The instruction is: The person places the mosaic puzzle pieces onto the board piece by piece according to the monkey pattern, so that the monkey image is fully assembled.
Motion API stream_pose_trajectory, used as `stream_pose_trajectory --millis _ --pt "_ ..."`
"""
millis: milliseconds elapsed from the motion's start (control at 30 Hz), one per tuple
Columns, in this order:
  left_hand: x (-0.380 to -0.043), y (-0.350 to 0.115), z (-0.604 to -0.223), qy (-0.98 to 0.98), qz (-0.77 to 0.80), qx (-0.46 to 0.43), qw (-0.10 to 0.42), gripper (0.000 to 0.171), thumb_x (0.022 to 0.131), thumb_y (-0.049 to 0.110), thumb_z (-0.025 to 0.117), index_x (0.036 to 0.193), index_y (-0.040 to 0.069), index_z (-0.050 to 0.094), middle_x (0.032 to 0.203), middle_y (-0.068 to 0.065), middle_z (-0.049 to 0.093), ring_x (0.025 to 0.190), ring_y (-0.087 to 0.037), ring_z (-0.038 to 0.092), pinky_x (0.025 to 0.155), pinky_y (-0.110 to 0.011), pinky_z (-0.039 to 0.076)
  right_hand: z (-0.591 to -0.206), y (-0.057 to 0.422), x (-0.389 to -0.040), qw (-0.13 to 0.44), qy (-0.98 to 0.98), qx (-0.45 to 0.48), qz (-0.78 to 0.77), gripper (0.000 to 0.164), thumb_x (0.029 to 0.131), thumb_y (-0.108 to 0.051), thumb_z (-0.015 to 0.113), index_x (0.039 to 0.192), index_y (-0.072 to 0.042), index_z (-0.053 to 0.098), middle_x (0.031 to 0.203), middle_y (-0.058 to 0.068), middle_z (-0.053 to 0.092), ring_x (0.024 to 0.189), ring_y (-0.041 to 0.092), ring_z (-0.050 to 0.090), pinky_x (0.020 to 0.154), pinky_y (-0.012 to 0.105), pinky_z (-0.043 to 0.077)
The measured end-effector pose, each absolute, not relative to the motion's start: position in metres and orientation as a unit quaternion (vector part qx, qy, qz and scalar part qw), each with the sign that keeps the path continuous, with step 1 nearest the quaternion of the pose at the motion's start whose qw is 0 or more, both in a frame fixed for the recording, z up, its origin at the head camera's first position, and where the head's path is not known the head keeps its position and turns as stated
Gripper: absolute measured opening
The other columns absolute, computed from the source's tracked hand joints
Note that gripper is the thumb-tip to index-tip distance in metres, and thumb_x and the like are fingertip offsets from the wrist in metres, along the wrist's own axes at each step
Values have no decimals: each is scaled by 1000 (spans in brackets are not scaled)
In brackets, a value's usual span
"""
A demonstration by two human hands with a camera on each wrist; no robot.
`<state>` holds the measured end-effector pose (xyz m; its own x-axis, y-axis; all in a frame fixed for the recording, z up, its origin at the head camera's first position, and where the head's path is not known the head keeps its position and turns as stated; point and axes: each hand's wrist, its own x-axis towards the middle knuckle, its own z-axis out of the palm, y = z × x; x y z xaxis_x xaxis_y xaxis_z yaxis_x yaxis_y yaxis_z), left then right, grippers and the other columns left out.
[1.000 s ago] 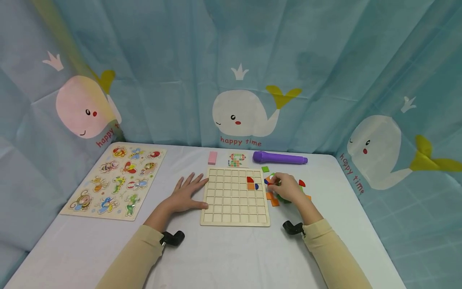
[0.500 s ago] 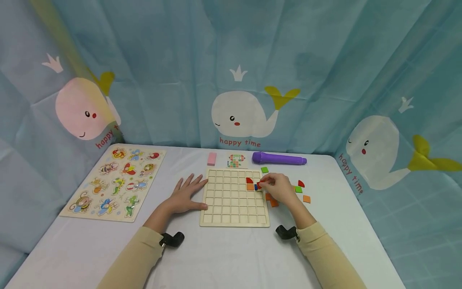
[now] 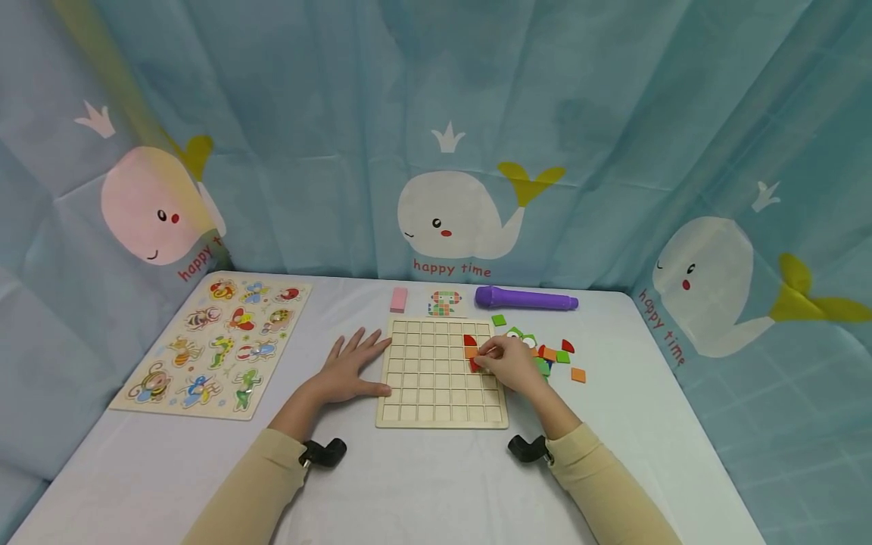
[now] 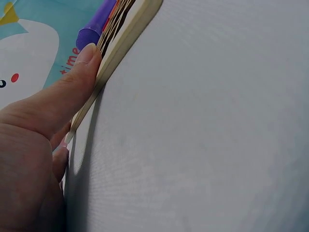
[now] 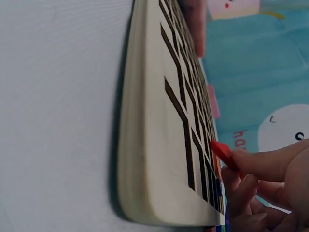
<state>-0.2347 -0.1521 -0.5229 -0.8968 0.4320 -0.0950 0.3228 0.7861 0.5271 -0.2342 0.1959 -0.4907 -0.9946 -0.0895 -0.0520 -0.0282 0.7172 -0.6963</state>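
Observation:
A wooden grid board [image 3: 422, 386] lies on the white table. My left hand [image 3: 346, 372] has its fingers spread at the board's left edge; in the left wrist view the thumb [image 4: 79, 72] rests on the rim. My right hand [image 3: 512, 365] is over the board's right side, pinching a red puzzle tile [image 5: 223, 153] between thumb and finger, close over the grid. Just above the held tile, an orange square tile [image 3: 471, 352] and a red quarter-round tile [image 3: 470, 341] sit in cells. The right hand hides the blue tile's cell in the head view.
Loose coloured tiles [image 3: 562, 356] lie in a heap right of the board. Behind it are a pink block [image 3: 399, 300], a small pattern card [image 3: 444, 303] and a purple microphone-shaped toy [image 3: 526, 299]. An insect picture puzzle [image 3: 211, 344] lies at the left.
My right hand has moved left from the tile heap onto the board with the red tile, ending below the orange tile. The left hand stays at the board's left edge.

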Motion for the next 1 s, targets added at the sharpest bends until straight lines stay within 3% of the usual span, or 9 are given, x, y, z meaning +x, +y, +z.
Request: stream_pose_trajectory --millis 267,567,1000 --pt "-234 -152 -523 938 261 201 103 107 75 70 75 161 25 30 170 -8 18 157 -36 -1 123 -61 -8 -494 186 -234 33 933 -49 -355 12 89 -25 79 84 -15 75 72 -2 66 66 15 56 59 29 46" --pt "-235 -152 -524 939 261 200 103 107 74 71 74 160 25 30 170 -8 18 158 -36 -1 123 -61 -8 -496 181 -232 18 937 -68 -343 9 89 -19 79 85 -13 74 69 -2 63 62 14 53 57 28 45" --pt "-235 -151 -525 940 259 196 106 107 74 73 74 161 26 30 170 -7 17 158 -35 -2 123 -60 -8 -487 195 -234 2 930 -49 -365 11 89 -17 79 95 -10 73 83 1 65 73 15 59 60 29 47"
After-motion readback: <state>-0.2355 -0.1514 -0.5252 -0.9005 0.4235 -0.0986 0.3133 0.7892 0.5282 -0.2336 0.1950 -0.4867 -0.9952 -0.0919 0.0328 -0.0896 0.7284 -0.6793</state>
